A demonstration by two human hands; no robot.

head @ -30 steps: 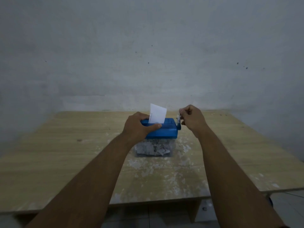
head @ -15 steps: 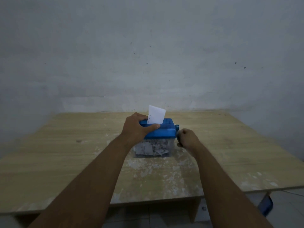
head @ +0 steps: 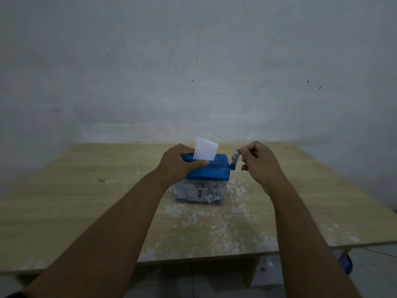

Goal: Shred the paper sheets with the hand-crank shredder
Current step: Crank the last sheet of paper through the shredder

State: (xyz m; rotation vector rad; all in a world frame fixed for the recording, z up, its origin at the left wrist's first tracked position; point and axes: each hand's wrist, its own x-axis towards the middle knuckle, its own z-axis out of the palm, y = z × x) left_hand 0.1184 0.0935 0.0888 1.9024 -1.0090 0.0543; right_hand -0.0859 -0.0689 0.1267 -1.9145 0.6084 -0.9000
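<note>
A small shredder with a blue lid [head: 211, 172] and a clear bin [head: 199, 193] full of paper shreds stands mid-table. A white paper sheet [head: 205, 149] sticks upright out of the lid's slot. My left hand [head: 179, 164] grips the lid's left end, thumb along its front edge. My right hand [head: 258, 163] holds the knob of the crank [head: 234, 161] at the lid's right side; the crank arm points up and is blurred.
The shredder sits on a light wooden table [head: 86, 201], whitish scuffs and paper bits around it. A grey wall rises behind the far edge. Tiled floor and a blue object [head: 347, 265] show below the front right edge.
My right hand has swung the crank from the top down to the bottom and back up. The sheet stands lower in the slot. My left hand stays on the lid.
</note>
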